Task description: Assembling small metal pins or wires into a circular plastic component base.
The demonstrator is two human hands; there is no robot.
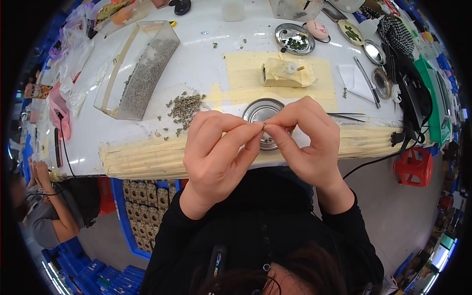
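Observation:
My left hand (216, 155) and my right hand (312, 140) meet above the table's front edge, thumbs and forefingers pinched together at the tips. Something tiny shows between them, too small to name. Right below the fingertips sits a round, shiny metal dish (255, 105), partly hidden by both hands. Beyond my left hand lies a loose heap of small grey-green parts (184, 110). Dark tweezers (346, 116) rest on the table to the right of my right hand.
Left stands a see-through box (147, 73) of small grey parts. A tape-wrapped block (285, 73) sits beyond the dish. Another metal dish (279, 37) holds dark green bits. A red stool (414, 167) is at right, a blue crate (119, 206) at lower left, another person's arm (59, 211) far left.

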